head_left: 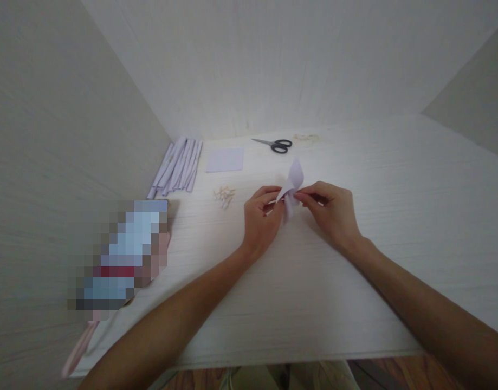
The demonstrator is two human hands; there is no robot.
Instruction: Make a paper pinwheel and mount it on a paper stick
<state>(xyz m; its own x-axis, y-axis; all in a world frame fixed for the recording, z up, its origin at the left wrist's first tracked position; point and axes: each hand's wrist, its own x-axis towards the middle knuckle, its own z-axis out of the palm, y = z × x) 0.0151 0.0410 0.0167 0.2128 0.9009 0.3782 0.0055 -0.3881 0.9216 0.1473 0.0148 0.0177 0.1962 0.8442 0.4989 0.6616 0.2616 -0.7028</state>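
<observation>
Over the middle of the white table, a pale lilac sheet of paper (296, 174) is bent and gathered between my two hands. My left hand (263, 219) grips it from the left, fingers closed on its lower part. From the right, my right hand (330, 211) pinches its edge between thumb and fingertips. The paper's upper end flares up above my fingers. Left of my left hand lies a small heap of short sticks with white tips (224, 196), which look like cotton swab ends.
Black-handled scissors (279, 145) lie near the back wall, beside some thin tan bits (306, 138). A flat lilac paper stack (225, 160) is at back left, next to several rolled lilac papers (178, 165). A blurred-out object (130, 249) stands by the left wall.
</observation>
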